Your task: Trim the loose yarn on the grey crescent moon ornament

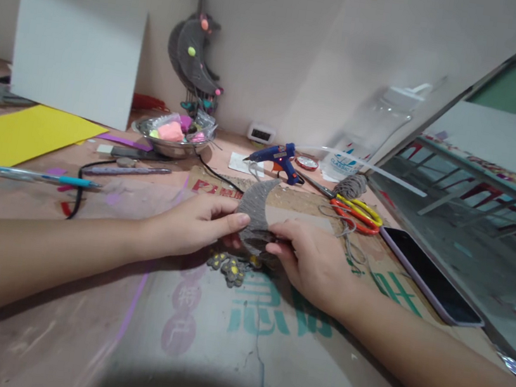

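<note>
A grey crescent moon (256,207), its surface wrapped in fine yarn-like lines, stands tilted between my hands above the cardboard. My left hand (206,221) pinches its left edge, thumb in front. At its lower right side, the fingers of my right hand (312,252) are closed together on the crescent's edge; the exact contact is partly hidden. Small grey flower-like pieces with yellow spots (232,268) hang or lie just below the crescent; I cannot tell which. Grey yarn (351,242) trails on the table beyond my right hand.
Behind the hands are a blue glue gun (277,159), scissors (355,214), a clear bottle (366,135) and a metal bowl of colourful clay (174,137). A phone (433,276) lies right; a blue pen (49,178) lies left. A finished-looking moon ornament (194,53) hangs on the wall.
</note>
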A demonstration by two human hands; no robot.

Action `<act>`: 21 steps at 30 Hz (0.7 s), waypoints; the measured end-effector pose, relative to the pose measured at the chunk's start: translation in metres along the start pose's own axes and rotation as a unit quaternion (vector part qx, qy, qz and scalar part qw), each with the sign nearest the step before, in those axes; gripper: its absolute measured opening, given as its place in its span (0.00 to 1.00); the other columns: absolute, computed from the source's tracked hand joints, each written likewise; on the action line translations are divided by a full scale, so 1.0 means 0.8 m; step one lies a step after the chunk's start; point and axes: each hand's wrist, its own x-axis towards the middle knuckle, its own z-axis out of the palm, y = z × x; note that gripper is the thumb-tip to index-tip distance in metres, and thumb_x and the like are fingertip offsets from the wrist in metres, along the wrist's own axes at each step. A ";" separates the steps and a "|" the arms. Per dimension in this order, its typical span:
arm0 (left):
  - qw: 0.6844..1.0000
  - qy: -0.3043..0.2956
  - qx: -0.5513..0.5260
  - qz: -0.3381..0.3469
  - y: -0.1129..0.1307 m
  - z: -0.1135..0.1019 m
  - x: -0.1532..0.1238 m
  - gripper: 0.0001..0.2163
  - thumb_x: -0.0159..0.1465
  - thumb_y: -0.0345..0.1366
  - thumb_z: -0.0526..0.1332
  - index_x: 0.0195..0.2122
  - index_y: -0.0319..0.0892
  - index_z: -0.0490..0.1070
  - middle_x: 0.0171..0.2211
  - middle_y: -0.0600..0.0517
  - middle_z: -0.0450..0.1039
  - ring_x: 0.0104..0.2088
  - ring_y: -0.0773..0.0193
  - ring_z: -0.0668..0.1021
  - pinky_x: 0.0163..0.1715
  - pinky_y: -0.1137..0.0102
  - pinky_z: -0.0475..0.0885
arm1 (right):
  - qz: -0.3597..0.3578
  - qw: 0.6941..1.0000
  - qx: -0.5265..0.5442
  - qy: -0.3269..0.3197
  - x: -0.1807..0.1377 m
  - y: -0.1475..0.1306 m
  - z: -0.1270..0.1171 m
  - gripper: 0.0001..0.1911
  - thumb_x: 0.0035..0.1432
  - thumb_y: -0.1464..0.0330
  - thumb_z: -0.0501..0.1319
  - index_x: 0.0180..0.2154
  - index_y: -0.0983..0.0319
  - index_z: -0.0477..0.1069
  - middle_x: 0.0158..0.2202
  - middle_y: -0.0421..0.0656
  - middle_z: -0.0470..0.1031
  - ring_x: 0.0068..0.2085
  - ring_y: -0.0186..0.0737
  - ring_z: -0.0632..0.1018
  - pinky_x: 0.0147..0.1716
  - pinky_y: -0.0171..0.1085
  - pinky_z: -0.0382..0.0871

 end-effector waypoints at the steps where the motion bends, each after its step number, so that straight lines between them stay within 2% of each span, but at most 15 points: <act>1: 1.000 0.002 -0.005 0.000 -0.001 0.000 0.000 0.13 0.64 0.40 0.52 0.29 0.37 0.68 0.25 0.53 0.72 0.27 0.68 0.74 0.27 0.75 0.68 | 0.021 1.000 0.011 0.015 0.000 -0.001 -0.001 0.13 0.64 0.61 0.49 0.41 0.63 0.65 0.30 0.42 0.73 0.29 0.37 0.72 0.28 0.34 0.62; 4: 1.000 0.008 -0.015 -0.002 -0.003 0.000 0.000 0.13 0.64 0.40 0.52 0.29 0.37 0.68 0.25 0.53 0.72 0.27 0.67 0.74 0.28 0.75 0.69 | 0.091 0.994 0.040 0.042 0.001 -0.001 -0.004 0.17 0.61 0.57 0.53 0.45 0.63 0.64 0.29 0.42 0.72 0.28 0.36 0.72 0.27 0.34 0.62; 6: 1.000 0.008 -0.019 0.003 -0.005 0.000 0.000 0.13 0.64 0.41 0.52 0.30 0.37 0.68 0.26 0.53 0.71 0.28 0.67 0.74 0.29 0.74 0.69 | 0.132 0.989 0.060 0.037 0.002 0.002 -0.005 0.19 0.57 0.56 0.57 0.44 0.63 0.66 0.27 0.42 0.72 0.26 0.36 0.71 0.25 0.34 0.61; 11: 0.998 0.055 0.018 0.039 -0.005 -0.001 -0.002 0.14 0.65 0.42 0.51 0.29 0.38 0.67 0.26 0.54 0.68 0.27 0.68 0.71 0.26 0.76 0.66 | 0.199 0.974 0.111 0.002 0.009 0.010 -0.004 0.13 0.56 0.58 0.59 0.30 0.62 0.73 0.24 0.40 0.73 0.24 0.33 0.70 0.25 0.33 0.60; 13: 0.995 0.072 0.050 0.043 -0.003 -0.002 -0.002 0.16 0.65 0.43 0.50 0.27 0.38 0.66 0.24 0.55 0.66 0.26 0.69 0.70 0.25 0.76 0.64 | 0.209 0.969 0.130 0.001 0.010 0.010 -0.003 0.13 0.56 0.60 0.60 0.28 0.62 0.73 0.23 0.40 0.73 0.23 0.32 0.69 0.24 0.32 0.59; 17: 0.993 0.065 0.096 0.010 0.001 -0.001 0.000 0.16 0.62 0.46 0.55 0.26 0.38 0.68 0.24 0.55 0.68 0.26 0.67 0.71 0.25 0.75 0.64 | 0.198 0.970 0.141 0.007 0.009 0.005 -0.003 0.09 0.55 0.63 0.61 0.28 0.62 0.73 0.23 0.39 0.73 0.24 0.31 0.69 0.25 0.31 0.59; 21: 0.989 0.039 0.142 0.016 0.002 0.001 0.002 0.14 0.62 0.42 0.55 0.25 0.38 0.69 0.23 0.55 0.69 0.26 0.67 0.71 0.25 0.75 0.65 | 0.205 0.969 0.135 0.002 0.008 0.005 -0.003 0.10 0.55 0.63 0.61 0.28 0.62 0.73 0.22 0.39 0.72 0.23 0.32 0.69 0.24 0.31 0.58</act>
